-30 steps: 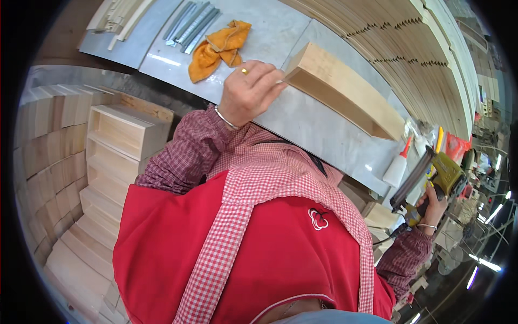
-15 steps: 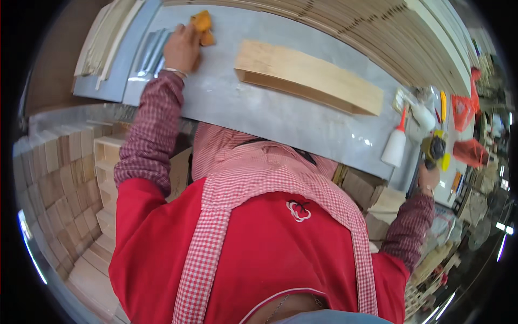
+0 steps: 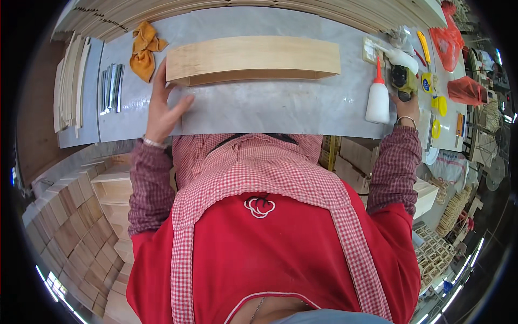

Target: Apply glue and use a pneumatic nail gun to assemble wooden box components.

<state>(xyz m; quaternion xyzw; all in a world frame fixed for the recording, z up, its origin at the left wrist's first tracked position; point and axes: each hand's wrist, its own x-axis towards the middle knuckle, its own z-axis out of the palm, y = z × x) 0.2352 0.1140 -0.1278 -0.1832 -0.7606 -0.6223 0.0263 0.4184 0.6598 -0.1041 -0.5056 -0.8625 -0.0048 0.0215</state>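
Observation:
A long pale wooden box frame (image 3: 252, 58) lies across the grey worktop (image 3: 280, 108). My left hand (image 3: 162, 108) rests flat on the worktop with its fingers spread, touching the frame's left end. An orange cloth (image 3: 143, 48) lies just beyond that hand. My right hand (image 3: 406, 105) is at the worktop's right edge, closed around a dark yellow-green power tool (image 3: 402, 78). A white glue bottle with a red tip (image 3: 377, 97) stands right beside that hand.
Metal bars (image 3: 111, 86) and thin wooden strips (image 3: 70, 86) lie at the left end. Stacked boards (image 3: 226, 8) line the far edge. Stacked wooden boxes (image 3: 75, 227) fill the floor at left. Yellow tape rolls (image 3: 438, 105) and red bags (image 3: 465, 89) sit at right.
My left hand came back from the orange cloth to the frame's left end. The view swung so the frame now lies level. My right hand stayed on the tool.

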